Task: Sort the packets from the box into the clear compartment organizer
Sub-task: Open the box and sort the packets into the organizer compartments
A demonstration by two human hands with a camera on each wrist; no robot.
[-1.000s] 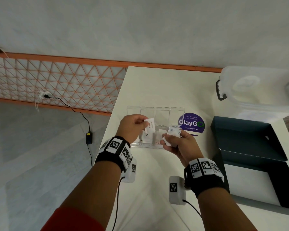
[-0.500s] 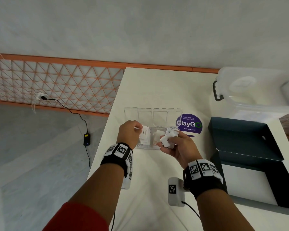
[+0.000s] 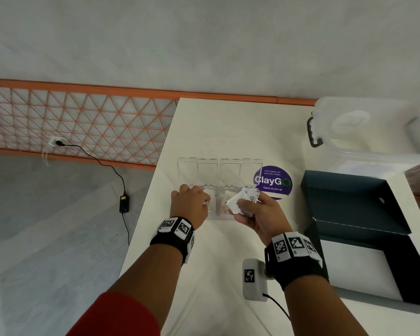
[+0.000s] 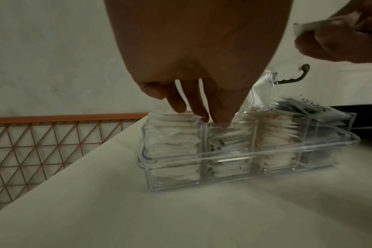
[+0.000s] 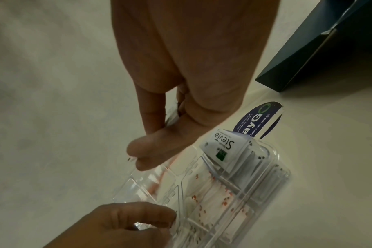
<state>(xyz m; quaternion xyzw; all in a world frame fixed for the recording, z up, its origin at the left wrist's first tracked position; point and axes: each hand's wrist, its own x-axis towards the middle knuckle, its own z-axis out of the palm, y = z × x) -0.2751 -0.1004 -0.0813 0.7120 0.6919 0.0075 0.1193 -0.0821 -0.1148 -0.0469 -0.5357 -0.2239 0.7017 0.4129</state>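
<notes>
Both my hands work over the clear compartment organizer (image 3: 218, 187) near the table's (image 3: 204, 275) left edge.

The dark open box (image 3: 364, 229) sits along the right edge, well apart from the organizer, whose lids stand open. My right hand (image 3: 260, 219) hovers above the organizer's right end, fingers curled round a small bunch of white packets (image 3: 240, 202). My left hand (image 4: 202, 67) reaches down with straight fingertips (image 4: 221, 117) pressing the stacked packets in the second compartment from the left; all four compartments hold packets.
</notes>
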